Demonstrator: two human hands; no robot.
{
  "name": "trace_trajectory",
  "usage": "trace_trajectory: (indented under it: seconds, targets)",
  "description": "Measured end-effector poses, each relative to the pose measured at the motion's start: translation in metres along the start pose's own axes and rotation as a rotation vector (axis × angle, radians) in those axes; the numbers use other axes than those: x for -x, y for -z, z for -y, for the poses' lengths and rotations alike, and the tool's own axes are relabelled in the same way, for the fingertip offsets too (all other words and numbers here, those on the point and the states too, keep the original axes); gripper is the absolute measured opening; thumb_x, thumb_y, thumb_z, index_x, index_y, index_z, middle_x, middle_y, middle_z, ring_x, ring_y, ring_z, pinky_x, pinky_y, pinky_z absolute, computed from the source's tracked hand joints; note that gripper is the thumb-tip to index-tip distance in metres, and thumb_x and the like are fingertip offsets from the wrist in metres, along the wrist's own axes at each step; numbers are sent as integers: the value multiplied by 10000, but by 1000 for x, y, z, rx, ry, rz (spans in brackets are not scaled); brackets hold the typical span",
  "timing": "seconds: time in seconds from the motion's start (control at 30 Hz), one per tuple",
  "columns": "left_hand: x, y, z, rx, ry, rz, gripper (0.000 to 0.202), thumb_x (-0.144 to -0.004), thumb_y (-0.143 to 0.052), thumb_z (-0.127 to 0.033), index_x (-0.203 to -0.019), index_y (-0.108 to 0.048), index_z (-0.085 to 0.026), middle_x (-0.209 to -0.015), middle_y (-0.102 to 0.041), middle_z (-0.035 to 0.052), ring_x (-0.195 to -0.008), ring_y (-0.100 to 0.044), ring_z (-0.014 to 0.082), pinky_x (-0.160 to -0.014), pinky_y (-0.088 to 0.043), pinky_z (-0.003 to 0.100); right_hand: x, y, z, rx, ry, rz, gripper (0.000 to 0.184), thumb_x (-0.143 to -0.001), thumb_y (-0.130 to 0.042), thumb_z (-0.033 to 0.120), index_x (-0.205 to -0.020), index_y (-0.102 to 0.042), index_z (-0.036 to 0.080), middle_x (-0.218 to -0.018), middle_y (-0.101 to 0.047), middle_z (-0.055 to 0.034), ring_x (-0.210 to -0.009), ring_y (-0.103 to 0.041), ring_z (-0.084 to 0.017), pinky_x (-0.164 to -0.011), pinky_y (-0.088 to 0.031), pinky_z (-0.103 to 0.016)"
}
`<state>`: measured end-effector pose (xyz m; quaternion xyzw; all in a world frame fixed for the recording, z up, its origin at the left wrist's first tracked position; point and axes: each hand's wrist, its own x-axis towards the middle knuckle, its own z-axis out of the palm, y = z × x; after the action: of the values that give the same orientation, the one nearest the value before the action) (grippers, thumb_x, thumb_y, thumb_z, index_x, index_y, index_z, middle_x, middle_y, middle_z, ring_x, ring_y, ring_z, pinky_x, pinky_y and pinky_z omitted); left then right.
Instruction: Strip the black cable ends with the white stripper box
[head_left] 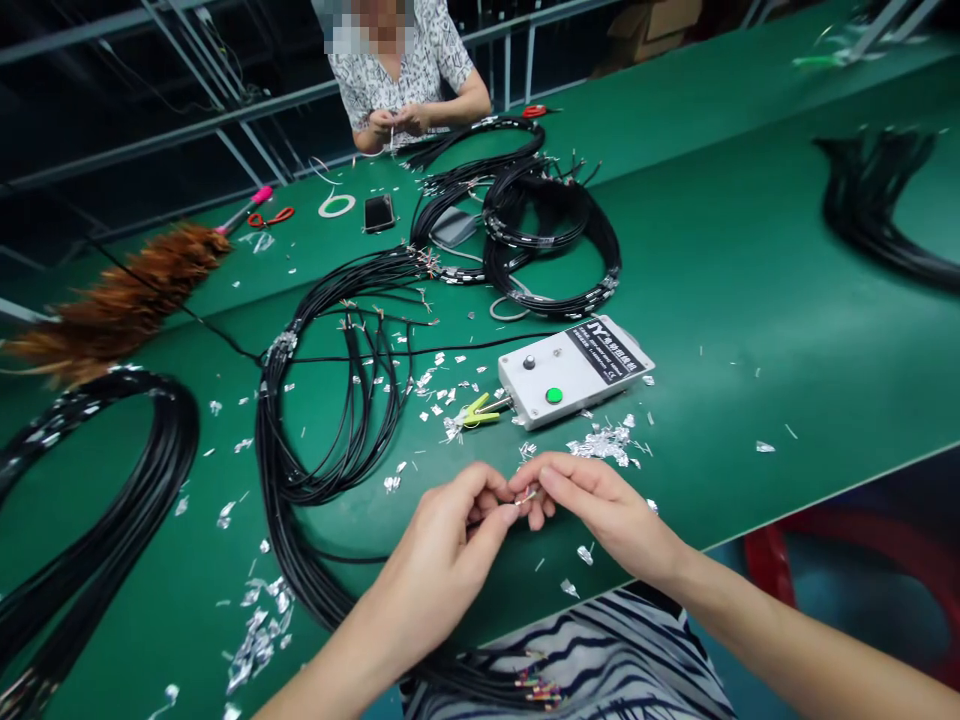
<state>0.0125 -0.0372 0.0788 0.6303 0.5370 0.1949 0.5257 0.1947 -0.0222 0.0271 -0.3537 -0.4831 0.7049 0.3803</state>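
Note:
My left hand is closed around the end of a black cable, which runs in from the left. Stripped wires at the cable's tip show between my hands. The fingertips of my right hand pinch these wires, partly hiding them. Just beyond my hands lies a white control box with a green button and a black label. A yellow-green clip sticks out of its left side. A coiled bundle of black cables lies left of my hands, and cable ends with coloured wires rest over my lap.
Foil scraps litter the green table. More cable coils lie behind the box and at the left. Across the table a person holds something thin. A phone, red scissors and a brown feather duster lie at the back left.

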Motion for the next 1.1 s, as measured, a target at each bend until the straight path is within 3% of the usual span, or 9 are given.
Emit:
trace_trajectory:
  seconds: [0.33, 0.57, 0.77, 0.93, 1.03, 1.1]
  targets:
    - [-1, -5, 11, 388, 103, -236, 263, -868, -567, -404, -835, -607, -146, -568, -539, -30, -450, -390, 74, -441, -301, 197, -4, -6, -4, 49, 31, -141, 211, -884, -624, 387, -984, -648, 202, -821, -695, -23, -700, -626, -122, -708, -520, -273]
    - [-2, -7, 12, 538, 142, -276, 332, -830, -629, -473, -821, -589, -144, -510, -479, -62, -418, -318, 52, -407, -226, 179, -9, -22, -2, 189, 114, -322, 142, -802, -670, 324, -865, -676, 197, -762, -675, -17, -676, -610, -136, -674, -515, -289]
    - [-2, -8, 13, 516, 113, -285, 330, -839, -628, -470, -797, -581, -146, -519, -485, -55, -437, -336, 57, -419, -243, 182, -17, -28, 1, 28, -49, -231, 238, -726, -742, 381, -829, -684, 175, -691, -676, -17, -614, -596, -129, -606, -479, -270]
    - [-1, -10, 14, 449, 67, -319, 296, -867, -600, -428, -773, -588, -147, -537, -500, -41, -463, -367, 67, -438, -276, 190, -21, -32, 1, -106, -81, -219, 272, -694, -778, 419, -733, -660, 177, -587, -598, 32, -533, -521, -91, -565, -455, -239]
    - [-1, -13, 15, 436, 58, -358, 296, -860, -615, -426, -757, -582, -151, -541, -504, -39, -467, -381, 71, -444, -290, 194, -18, -37, -3, -11, 11, -269, 216, -767, -713, 370, -683, -634, 188, -564, -568, 35, -515, -491, -93, -515, -411, -235]
    - [0, -15, 15, 471, 56, -378, 307, -851, -628, -439, -749, -572, -155, -537, -497, -44, -462, -373, 69, -443, -288, 194, -16, -40, -6, 171, 189, -328, 180, -815, -663, 290, -666, -626, 197, -603, -587, 15, -553, -508, -110, -515, -397, -246]
